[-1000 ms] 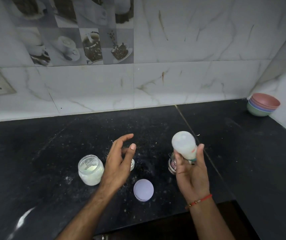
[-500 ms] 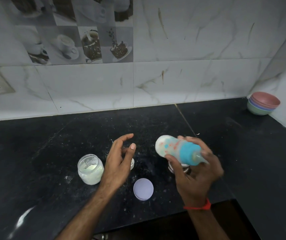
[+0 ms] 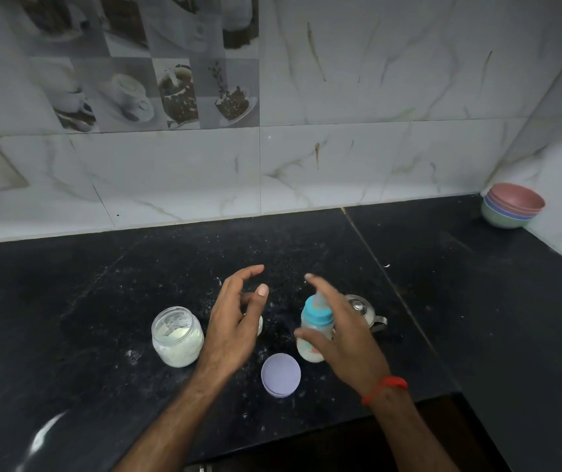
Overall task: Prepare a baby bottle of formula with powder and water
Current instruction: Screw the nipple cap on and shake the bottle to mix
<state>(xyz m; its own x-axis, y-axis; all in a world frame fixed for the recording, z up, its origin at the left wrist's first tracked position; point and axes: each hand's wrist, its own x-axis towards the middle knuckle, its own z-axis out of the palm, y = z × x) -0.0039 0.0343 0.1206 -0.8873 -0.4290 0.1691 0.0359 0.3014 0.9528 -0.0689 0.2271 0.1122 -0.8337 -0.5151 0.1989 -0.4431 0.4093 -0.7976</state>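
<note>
I log one black speckled stone counter [image 3: 136, 301], dusted with white powder specks, backed by white marbled wall tiles.

Item, one: a small baby bottle with a turquoise collar, clear teat and white milky contents [image 3: 315, 330]. It stands close to upright, near the front middle of the counter, held in the right hand [image 3: 344, 338]. The thumb presses its near side and the fingers wrap behind it, with the forefinger stretched up past the teat. I cannot tell whether its base touches the counter.

Item, one: a clear glass jar, lid off, partly filled with pale powder [image 3: 177, 336]. It stands on the counter just left of the left hand [image 3: 235, 321].

Item, one: a round lilac plastic lid [image 3: 280, 375], lying flat on the counter between the two wrists, just in front of the bottle.

Item, one: a small steel lidded pot with a knob [image 3: 361, 311], on the counter directly behind the right hand and partly hidden by it.

Item, one: a small white object [image 3: 260, 324], mostly hidden behind the left hand; I cannot identify it.

Item, one stack of bowls, pink over lilac, blue and green [image 3: 511, 206], in the far right corner. I count four rims, not with certainty.

Hands, two. The left hand hovers over the counter with fingers loosely curled and spread, holding nothing. The right wrist carries one red thread band [image 3: 384, 388].
</note>
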